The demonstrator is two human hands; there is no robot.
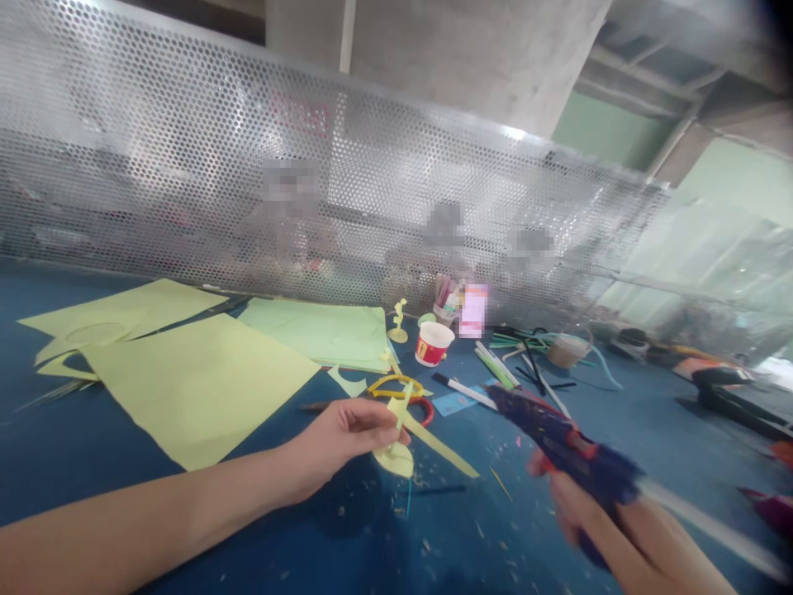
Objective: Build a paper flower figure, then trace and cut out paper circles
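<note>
My left hand (347, 442) pinches a small pale-yellow paper figure (396, 459) with a rounded base and an upright strip. In my right hand (607, 516) is a dark blue glue gun (557, 438), blurred by motion, its nozzle pointing up and left. A long white glue stick (712, 522) sticks out of its back end. Just behind the left hand lie scissors with a red handle (424, 411), partly hidden, and yellow curled paper strips (396, 383). A flat yellow paper strip (441, 444) extends right of the held figure.
Large yellow sheets (204, 380) and a green paper stack (322, 330) cover the left. Behind stand a finished-looking paper figure (400, 322), a red-and-white cup (434, 344) and a lit phone (474, 310). Pens (496, 366) lie at centre right. A perforated metal screen (204, 165) borders the blue table.
</note>
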